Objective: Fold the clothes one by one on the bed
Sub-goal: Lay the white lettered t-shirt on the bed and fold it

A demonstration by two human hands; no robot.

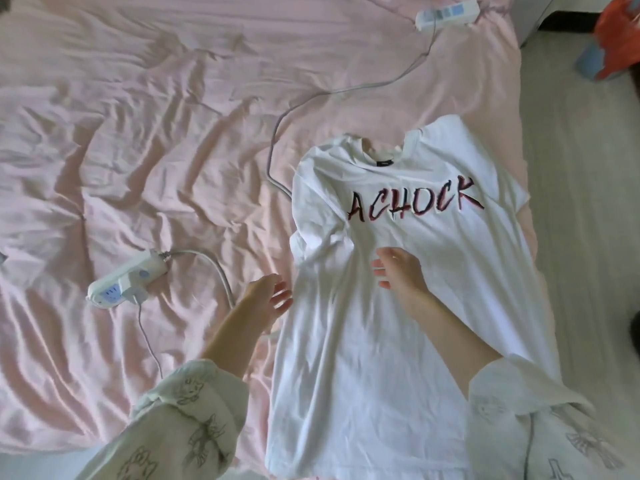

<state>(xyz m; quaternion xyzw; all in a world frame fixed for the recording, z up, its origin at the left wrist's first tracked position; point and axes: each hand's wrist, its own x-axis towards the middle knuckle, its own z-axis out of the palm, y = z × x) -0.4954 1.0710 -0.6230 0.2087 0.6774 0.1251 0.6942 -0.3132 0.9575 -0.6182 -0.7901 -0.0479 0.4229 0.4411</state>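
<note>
A white T-shirt (398, 341) with the word ACHOCK printed across the chest lies face up on the right part of the pink bed (156, 150), collar pointing away from me. Its left sleeve is bunched against the body. My right hand (401, 268) rests flat on the shirt just below the print, fingers spread. My left hand (268, 296) hovers open at the shirt's left edge, beside the bunched sleeve, holding nothing.
A white power strip (126, 280) with a plugged-in adapter lies left of my left hand, its cable curving toward the shirt. A second power strip (446, 12) lies at the far edge, its cord running under the shirt's left shoulder. The bed's right edge borders the floor.
</note>
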